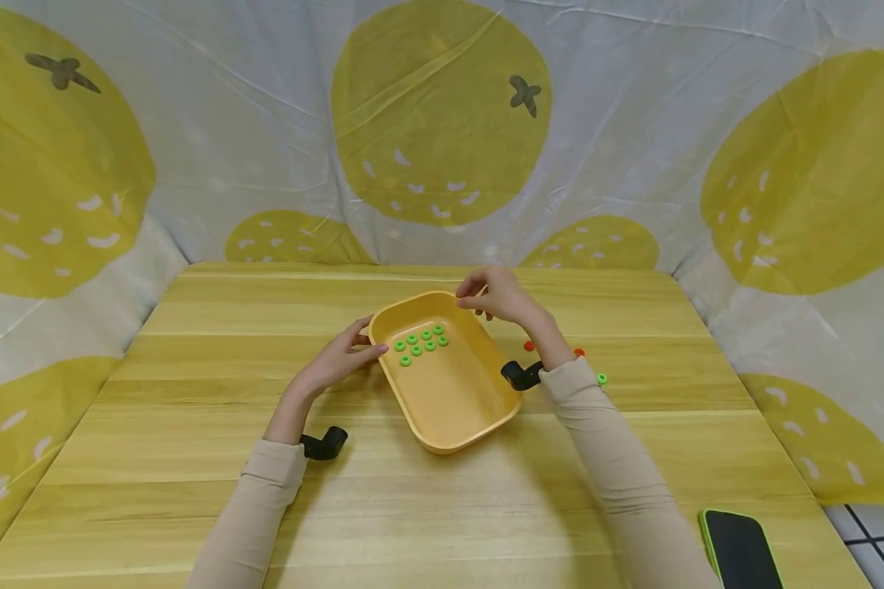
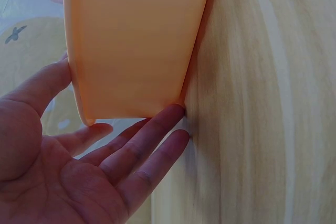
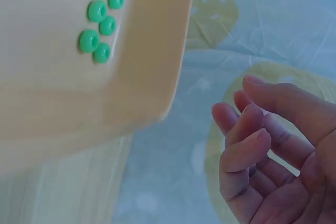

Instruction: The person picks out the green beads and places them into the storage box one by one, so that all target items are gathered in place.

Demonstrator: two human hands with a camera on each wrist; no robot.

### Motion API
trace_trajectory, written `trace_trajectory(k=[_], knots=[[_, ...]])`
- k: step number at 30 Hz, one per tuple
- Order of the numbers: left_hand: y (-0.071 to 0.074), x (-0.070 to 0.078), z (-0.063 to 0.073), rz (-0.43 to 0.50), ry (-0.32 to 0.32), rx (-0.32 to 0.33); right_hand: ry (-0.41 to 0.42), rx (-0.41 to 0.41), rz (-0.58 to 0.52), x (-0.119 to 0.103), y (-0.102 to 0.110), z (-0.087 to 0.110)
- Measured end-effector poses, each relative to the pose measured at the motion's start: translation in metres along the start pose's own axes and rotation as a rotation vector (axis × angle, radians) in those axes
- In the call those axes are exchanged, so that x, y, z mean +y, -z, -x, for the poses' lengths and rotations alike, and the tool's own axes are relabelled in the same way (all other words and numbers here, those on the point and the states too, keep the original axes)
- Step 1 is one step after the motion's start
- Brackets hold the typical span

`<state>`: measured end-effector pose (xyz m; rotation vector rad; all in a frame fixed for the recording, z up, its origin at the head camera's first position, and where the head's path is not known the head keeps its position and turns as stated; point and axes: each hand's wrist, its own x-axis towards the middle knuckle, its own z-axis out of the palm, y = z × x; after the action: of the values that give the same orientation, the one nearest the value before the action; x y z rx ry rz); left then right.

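Note:
A yellow-orange rectangular tray (image 1: 453, 401) sits slanted on the wooden table. Several green beads (image 1: 416, 350) with holes lie in two rough rows at its far-left end; the right wrist view shows these green beads (image 3: 97, 11) up close. My left hand (image 1: 339, 356) holds the tray's far-left corner, thumb over the rim and fingers along the outer wall. From the left wrist, the hand (image 2: 89, 171) has its fingertips under the tray's outside (image 2: 136, 45). Beside the far-right corner is my right hand (image 1: 502, 296); its fingers (image 3: 247, 153) are loosely bent, holding nothing, apart from the tray.
Two orange-red beads, one near the right forearm (image 1: 579, 352) and one closer to the tray (image 1: 529, 346), lie on the table. Another green bead (image 1: 602, 379) is right of them. A phone (image 1: 742, 548) in a green case lies at the front right. A fruit-print cloth (image 1: 442, 237) hangs behind.

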<state>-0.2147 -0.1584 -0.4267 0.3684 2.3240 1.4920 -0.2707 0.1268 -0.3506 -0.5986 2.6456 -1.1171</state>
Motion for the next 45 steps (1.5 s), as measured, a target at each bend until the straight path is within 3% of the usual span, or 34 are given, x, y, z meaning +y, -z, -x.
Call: trace_trajectory(k=[15,26,38,45], knots=[[0.0,-0.001,0.003,0.018,0.003,-0.009,-0.113,0.065,-0.001,0.039,0.043,0.047],[0.003,-0.004,0.002,0.014,0.002,-0.001,-0.275,0.014,0.03,0.087,0.069,0.095],[0.005,-0.002,0.002,0.024,-0.005,-0.006,-0.373,-0.117,0.192,0.127,0.07,0.137],[0.002,-0.002,0.001,0.016,0.001,-0.016,-0.366,-0.132,0.177,0.135,0.058,0.144]])
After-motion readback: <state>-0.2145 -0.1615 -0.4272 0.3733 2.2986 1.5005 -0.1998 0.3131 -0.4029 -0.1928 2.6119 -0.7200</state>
